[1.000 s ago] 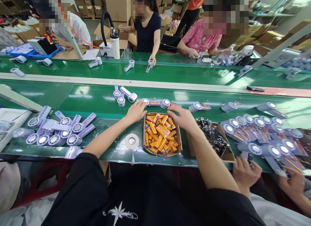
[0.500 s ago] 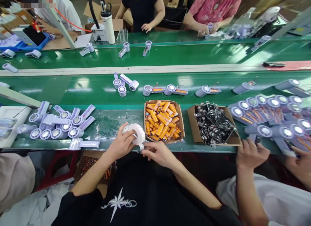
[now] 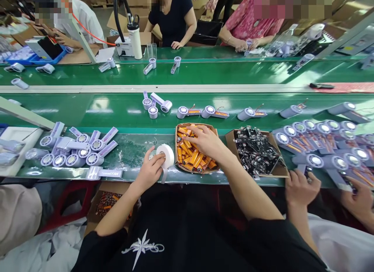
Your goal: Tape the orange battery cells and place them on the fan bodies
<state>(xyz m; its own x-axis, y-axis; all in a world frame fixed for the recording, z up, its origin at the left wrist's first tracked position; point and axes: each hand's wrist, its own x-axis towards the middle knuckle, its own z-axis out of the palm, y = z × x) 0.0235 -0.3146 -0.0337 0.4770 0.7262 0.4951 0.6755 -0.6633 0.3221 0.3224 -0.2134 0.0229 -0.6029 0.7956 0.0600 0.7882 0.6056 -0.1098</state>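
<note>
My left hand (image 3: 151, 168) grips a roll of white tape (image 3: 168, 155) at the bench's front edge, its fingers hooked into the core. A loose tape end hangs down from the roll. Over a cardboard box (image 3: 176, 163) full of orange cylindrical batteries (image 3: 193, 158) is my right hand (image 3: 208, 140), fingers stretched out and apart. Its fingertips are at the far part of the pile; I see nothing held in them. Just right of that box stands another cardboard box (image 3: 230, 141) heaped with black circuit boards (image 3: 257, 149).
Lilac handheld fan parts (image 3: 74, 159) lie piled at left, and more fan bodies (image 3: 314, 161) with wires at right. A co-worker's hands (image 3: 302, 186) work there. Several fan parts (image 3: 209, 111) lie on the green conveyor belt (image 3: 122, 108). People sit across the line.
My right hand has left the tape's loose end and moved forward and right over the batteries. My left hand keeps the roll. The whole view has shifted slightly.
</note>
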